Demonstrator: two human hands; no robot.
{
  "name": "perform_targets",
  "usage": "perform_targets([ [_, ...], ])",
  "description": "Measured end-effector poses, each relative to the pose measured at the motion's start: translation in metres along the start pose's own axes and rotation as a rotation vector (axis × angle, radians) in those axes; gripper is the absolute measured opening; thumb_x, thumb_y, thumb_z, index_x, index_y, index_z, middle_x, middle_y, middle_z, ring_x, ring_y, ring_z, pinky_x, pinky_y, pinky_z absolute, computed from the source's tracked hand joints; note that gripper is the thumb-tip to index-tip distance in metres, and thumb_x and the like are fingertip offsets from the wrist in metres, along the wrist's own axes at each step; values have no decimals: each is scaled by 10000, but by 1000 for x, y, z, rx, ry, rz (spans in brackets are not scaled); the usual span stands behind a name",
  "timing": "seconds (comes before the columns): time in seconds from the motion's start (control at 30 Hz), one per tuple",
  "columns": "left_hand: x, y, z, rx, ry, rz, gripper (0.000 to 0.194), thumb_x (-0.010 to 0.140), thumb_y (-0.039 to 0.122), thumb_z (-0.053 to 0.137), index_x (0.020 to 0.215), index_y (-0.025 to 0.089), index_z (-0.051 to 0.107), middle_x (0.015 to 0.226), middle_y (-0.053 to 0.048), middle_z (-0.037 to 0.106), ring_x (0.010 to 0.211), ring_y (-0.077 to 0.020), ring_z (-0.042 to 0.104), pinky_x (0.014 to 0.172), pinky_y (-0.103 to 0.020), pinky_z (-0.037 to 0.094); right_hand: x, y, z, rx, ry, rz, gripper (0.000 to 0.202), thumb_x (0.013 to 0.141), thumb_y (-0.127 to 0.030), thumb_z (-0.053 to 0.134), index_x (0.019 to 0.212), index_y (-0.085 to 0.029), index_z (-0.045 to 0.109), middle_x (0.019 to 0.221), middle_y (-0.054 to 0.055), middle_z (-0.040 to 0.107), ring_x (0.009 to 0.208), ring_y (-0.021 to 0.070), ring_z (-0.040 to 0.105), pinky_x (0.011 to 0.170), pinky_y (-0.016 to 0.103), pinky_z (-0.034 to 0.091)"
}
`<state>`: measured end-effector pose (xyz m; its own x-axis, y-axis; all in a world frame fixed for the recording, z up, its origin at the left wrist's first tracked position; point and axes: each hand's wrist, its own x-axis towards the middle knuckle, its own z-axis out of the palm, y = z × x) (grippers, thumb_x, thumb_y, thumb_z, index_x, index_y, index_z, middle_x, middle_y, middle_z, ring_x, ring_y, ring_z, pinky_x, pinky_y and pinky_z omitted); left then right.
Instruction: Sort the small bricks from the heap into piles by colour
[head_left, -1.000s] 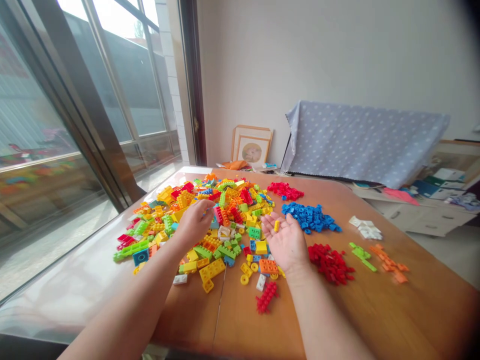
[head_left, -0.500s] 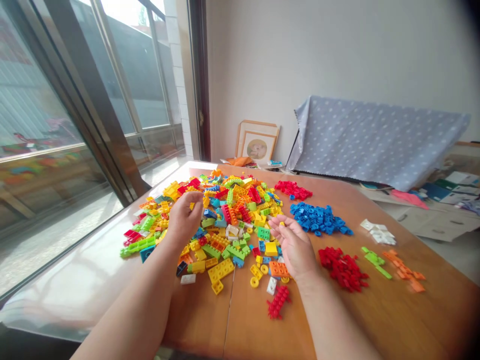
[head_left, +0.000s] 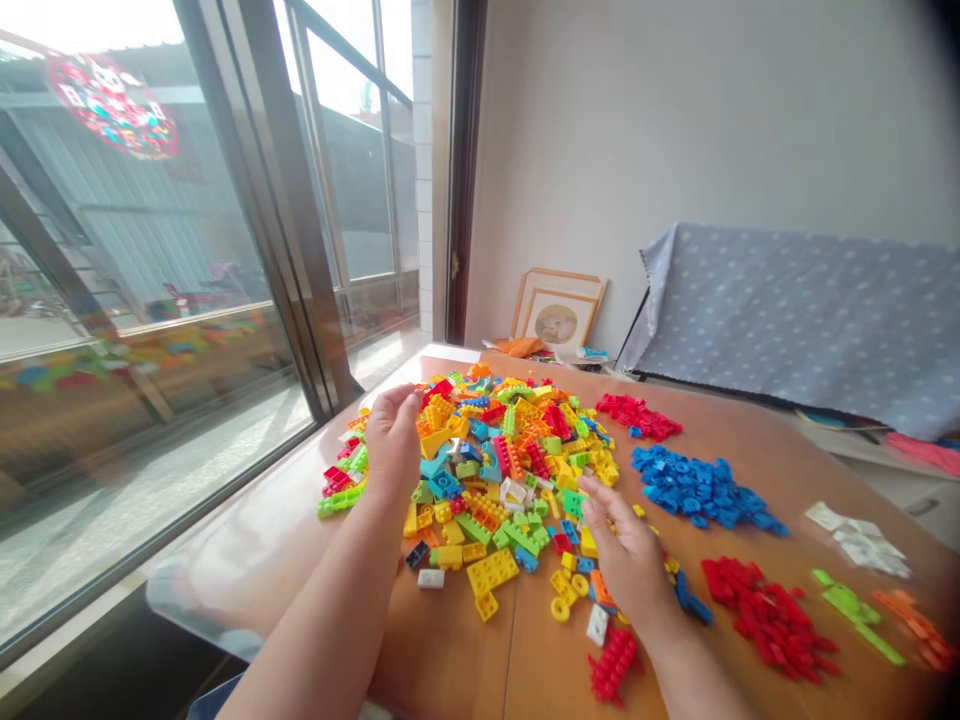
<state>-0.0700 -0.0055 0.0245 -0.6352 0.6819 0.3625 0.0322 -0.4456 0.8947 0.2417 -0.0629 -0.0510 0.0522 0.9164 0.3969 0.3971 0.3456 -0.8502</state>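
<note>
Left hand [head_left: 394,440] curled over the brick pile [head_left: 491,500], can't tell if pinching; right hand [head_left: 631,555] loosely spread, half-hiding an orange brick [head_left: 602,590]. Table [head_left: 450,665] cut off at near-right corner.

The heap of bricks [head_left: 491,500] mixes yellow, orange, red, lime, blue and white. Right of it, the far pile [head_left: 637,416] is red, the middle pile [head_left: 701,488] blue, the near pile [head_left: 769,615] red. The table [head_left: 442,650] is brown, the far cloth [head_left: 795,325] grey-blue with pale dots.
</note>
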Motion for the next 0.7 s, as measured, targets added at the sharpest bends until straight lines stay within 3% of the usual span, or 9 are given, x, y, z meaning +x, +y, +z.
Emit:
perform_targets([
  [0.17,27,22,-13,-161,127,-96,331,810,370,700,1094,203,666,1049,-54,741,975,-180,690,831,-286,468,-4,-5,-4,-108,51,15,423,945,-543,570,1215,-250,712,1283,92,718,1197,293,655,1042,462,523],
  [0.3,55,22,-33,-122,168,-89,353,793,379,698,1095,200,661,1034,-54,738,938,-174,690,820,-289,467,-8,-3,-5,-133,80,45,432,941,-556,566,1217,-255,708,1289,80,715,1172,281,664,1007,426,544],
  [0.5,93,-7,-59,200,127,-51,436,865,502,592,1164,188,630,1108,-74,718,959,-180,674,841,-303,490,-8,1,-3,-174,103,54,462,926,-580,573,1229,-255,701,1295,77,718,1194,287,662,1015,397,550],
  [0.7,113,-42,-60,445,-29,-50,468,871,581,586,1099,184,685,1067,-97,721,1005,-263,665,886,-385,511,-10,-11,-4,-258,27,161,547,852,-627,645,1299,-316,690,1356,61,697,1193,310,688,925,372,616],
])
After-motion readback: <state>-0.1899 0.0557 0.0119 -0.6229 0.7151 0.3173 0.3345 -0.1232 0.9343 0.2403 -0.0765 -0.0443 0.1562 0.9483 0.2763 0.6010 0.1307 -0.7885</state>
